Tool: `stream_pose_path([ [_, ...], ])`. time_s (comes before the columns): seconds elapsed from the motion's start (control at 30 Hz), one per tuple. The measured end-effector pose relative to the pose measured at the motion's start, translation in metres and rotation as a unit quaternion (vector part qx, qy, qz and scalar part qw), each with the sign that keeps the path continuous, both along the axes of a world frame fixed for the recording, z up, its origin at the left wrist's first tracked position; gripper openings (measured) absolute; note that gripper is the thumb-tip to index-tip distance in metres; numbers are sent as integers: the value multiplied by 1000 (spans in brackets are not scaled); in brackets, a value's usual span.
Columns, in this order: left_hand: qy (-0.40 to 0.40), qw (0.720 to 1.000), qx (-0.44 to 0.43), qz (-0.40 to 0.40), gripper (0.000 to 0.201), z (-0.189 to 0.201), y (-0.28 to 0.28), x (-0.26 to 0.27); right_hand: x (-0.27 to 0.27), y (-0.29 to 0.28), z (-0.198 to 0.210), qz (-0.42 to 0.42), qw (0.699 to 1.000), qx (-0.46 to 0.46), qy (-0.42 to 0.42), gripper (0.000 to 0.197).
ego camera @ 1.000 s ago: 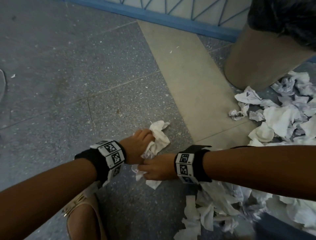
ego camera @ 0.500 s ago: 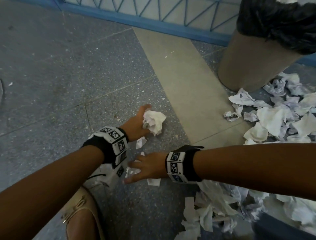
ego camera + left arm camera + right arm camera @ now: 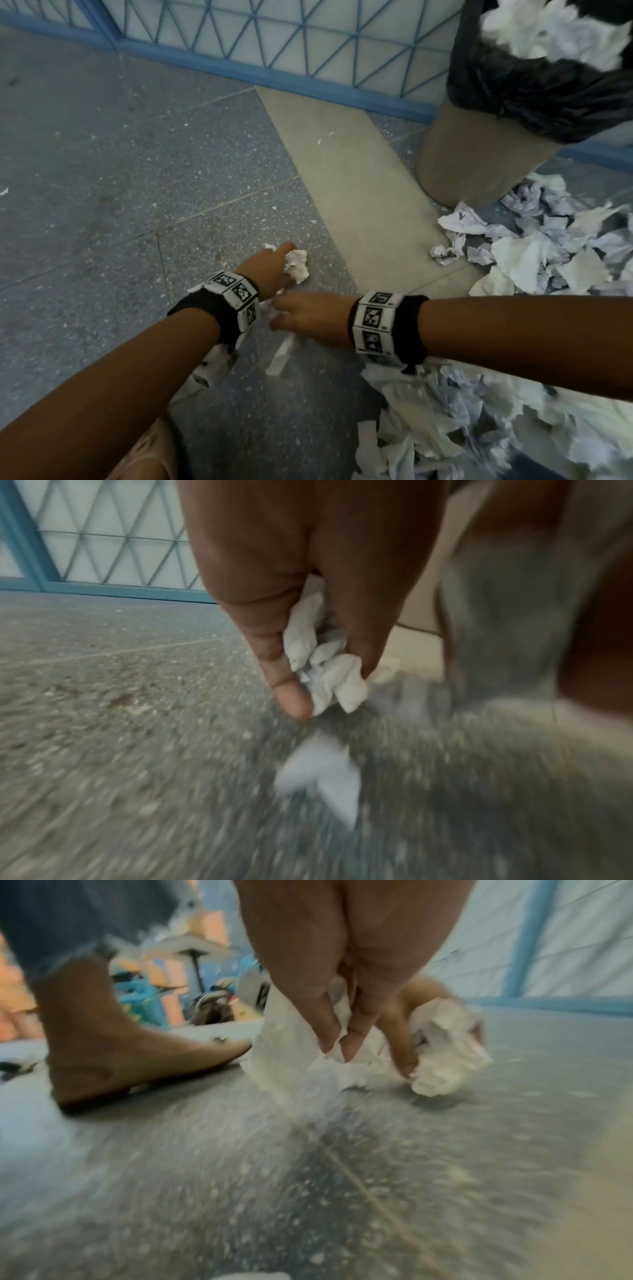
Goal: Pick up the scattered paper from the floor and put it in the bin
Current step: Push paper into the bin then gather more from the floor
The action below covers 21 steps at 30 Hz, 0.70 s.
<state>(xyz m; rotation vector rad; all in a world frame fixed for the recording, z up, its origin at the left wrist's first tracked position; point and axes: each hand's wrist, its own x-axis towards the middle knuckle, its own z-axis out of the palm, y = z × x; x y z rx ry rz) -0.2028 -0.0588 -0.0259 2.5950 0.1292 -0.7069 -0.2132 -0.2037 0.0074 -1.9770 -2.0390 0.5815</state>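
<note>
My left hand [image 3: 274,265] grips a crumpled white paper wad [image 3: 297,264] just above the grey floor; the left wrist view shows the wad [image 3: 323,664] squeezed between thumb and fingers. My right hand [image 3: 301,313] sits just right of it and pinches a white paper strip [image 3: 281,353]; in the right wrist view its fingertips [image 3: 334,1046] close on that paper strip [image 3: 291,1053]. The bin [image 3: 479,150] with a black liner stands at the upper right, with paper in its mouth. Several crumpled sheets [image 3: 534,253] lie by its base.
A bigger heap of torn paper [image 3: 462,421] covers the floor at the lower right under my right forearm. My foot in a tan shoe [image 3: 150,459] is at the bottom left. A blue-framed lattice wall [image 3: 274,44] runs along the back.
The left hand has crushed the loose sheet into a tight wad. The right hand went from spread over the scraps to pinching a strip. The view tilted up, showing the bin's mouth.
</note>
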Motion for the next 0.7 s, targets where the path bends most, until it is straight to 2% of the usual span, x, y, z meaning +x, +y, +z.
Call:
stream_pose_path([
  [0.03,-27,999,-18,7,45,11,0,6,11,-10,15,-54,998,7,27,30],
  [0.07,-57,997,-45,14,46,25,-3,13,23,-23,26,-131,989,62,28,28],
  [0.13,-131,983,-126,29,48,63,-13,33,47,-55,56,-276,952,112,69,26],
  [0.2,-189,954,-230,35,44,105,-29,60,72,-84,91,-367,915,168,-1,37],
  [0.27,-239,915,-322,34,41,143,-51,95,98,-112,126,-418,881,211,-74,47],
  [0.33,-298,875,-381,33,44,182,-81,131,128,-137,163,-488,826,253,-124,47],
  [0.4,-322,832,-451,23,49,216,-118,164,156,-160,194,-562,757,288,-166,47],
  [0.47,-330,807,-489,14,43,236,-155,193,179,-180,210,-624,703,290,-179,48],
  [0.53,-343,817,-464,6,48,240,-186,214,201,-194,214,-677,665,263,-175,49],
  [0.6,-332,866,-373,-8,67,234,-209,231,217,-201,209,-705,654,229,-149,49],
  [0.67,-297,931,-207,-52,76,220,-224,243,228,-203,197,-721,658,182,-116,42],
  [0.7,-282,951,-97,-80,71,212,-226,247,234,-203,190,-726,668,125,-104,38],
])
